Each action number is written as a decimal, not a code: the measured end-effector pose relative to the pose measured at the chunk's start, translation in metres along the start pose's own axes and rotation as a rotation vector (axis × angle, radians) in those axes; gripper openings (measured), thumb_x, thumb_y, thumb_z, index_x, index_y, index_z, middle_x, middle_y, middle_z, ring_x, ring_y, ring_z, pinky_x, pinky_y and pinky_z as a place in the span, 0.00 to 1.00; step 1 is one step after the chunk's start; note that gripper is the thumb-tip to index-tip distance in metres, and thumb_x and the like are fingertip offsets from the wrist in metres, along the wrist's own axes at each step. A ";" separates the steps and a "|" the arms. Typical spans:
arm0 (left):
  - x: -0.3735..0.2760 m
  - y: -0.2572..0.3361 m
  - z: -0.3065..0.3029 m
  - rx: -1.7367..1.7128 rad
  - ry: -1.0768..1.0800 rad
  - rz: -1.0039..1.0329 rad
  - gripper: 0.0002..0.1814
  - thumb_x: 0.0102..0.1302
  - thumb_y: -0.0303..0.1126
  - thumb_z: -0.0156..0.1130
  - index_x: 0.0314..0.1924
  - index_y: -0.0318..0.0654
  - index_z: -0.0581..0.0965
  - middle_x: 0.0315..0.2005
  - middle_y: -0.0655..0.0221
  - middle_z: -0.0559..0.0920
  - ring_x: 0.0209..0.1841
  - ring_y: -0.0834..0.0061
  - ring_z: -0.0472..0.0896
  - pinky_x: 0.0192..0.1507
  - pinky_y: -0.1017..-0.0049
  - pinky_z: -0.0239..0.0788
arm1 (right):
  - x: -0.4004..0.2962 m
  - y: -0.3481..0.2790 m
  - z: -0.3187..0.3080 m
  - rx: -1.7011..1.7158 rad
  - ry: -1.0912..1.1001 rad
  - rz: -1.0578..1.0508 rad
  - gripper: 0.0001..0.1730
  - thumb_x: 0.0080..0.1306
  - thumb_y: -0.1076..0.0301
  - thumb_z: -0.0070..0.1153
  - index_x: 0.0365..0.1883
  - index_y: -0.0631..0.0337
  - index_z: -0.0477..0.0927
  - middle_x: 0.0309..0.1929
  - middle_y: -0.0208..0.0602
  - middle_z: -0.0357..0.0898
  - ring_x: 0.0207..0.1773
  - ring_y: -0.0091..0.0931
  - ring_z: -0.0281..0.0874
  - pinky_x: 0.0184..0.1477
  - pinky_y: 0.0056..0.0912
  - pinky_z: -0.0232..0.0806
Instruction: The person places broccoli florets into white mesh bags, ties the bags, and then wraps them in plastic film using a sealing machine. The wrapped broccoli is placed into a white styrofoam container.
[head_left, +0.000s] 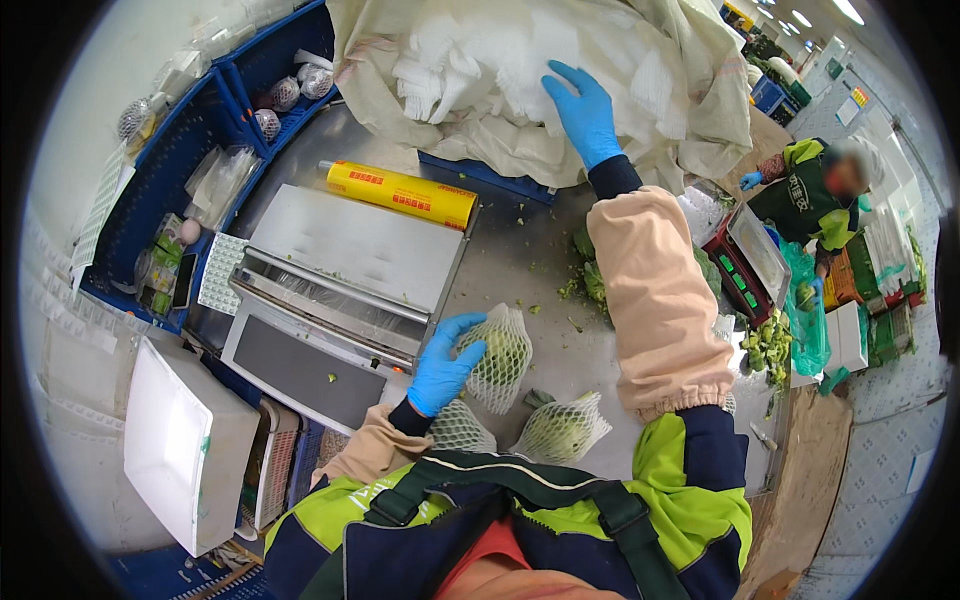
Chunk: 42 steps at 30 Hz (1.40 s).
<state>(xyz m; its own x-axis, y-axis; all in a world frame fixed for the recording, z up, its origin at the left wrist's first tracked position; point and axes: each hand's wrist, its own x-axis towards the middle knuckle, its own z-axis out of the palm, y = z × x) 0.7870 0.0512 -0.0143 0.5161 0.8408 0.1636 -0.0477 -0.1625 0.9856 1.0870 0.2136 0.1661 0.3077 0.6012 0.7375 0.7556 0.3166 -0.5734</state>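
Observation:
My left hand (445, 364), in a blue glove, has its fingers against a green vegetable in a white foam net (499, 358) on the metal table; whether it grips it I cannot tell. Another netted vegetable (561, 429) lies nearer my body, and one more (463, 427) is partly hidden below my left wrist. My right hand (581, 109), also gloved, reaches with spread fingers over white foam net sleeves (517, 67) in a large woven sack (465, 142). No object shows in its fingers. Broccoli (592, 281) lies partly behind my right sleeve.
A film wrapping machine (352, 255) with a yellow cling film roll (401, 193) stands at left, beside blue crates (169, 187) and a white bin (169, 442). At right are a scale (739, 262), a knife (763, 436) and a co-worker (806, 187) handling a green vegetable by green bags.

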 end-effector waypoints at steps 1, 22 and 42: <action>-0.005 0.006 0.003 -0.071 0.001 -0.022 0.21 0.60 0.27 0.61 0.55 0.37 0.73 0.51 0.61 0.75 0.54 0.69 0.72 0.59 0.72 0.60 | -0.002 -0.009 0.001 0.107 -0.052 0.134 0.22 0.62 0.59 0.58 0.51 0.62 0.79 0.54 0.46 0.76 0.55 0.28 0.74 0.57 0.28 0.64; 0.005 0.032 0.165 -0.862 -0.559 -0.498 0.25 0.69 0.23 0.49 0.66 0.40 0.62 0.56 0.68 0.72 0.52 0.77 0.73 0.55 0.77 0.67 | -0.348 -0.060 -0.182 0.446 0.018 0.547 0.20 0.68 0.70 0.51 0.58 0.62 0.72 0.54 0.40 0.72 0.49 0.24 0.72 0.52 0.25 0.64; 0.192 0.029 0.281 -0.289 -0.621 -0.111 0.23 0.60 0.25 0.58 0.58 0.35 0.69 0.48 0.64 0.79 0.47 0.75 0.77 0.49 0.76 0.69 | -0.232 0.087 -0.300 1.188 0.301 0.812 0.15 0.62 0.69 0.57 0.47 0.60 0.75 0.40 0.32 0.79 0.37 0.25 0.78 0.36 0.28 0.73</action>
<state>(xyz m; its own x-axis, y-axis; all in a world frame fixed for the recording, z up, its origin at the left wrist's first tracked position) 1.1252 0.0626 0.0332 0.9208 0.3793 0.0907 -0.1478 0.1242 0.9812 1.2545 -0.1187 0.0521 0.6247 0.7800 0.0359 -0.5429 0.4670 -0.6980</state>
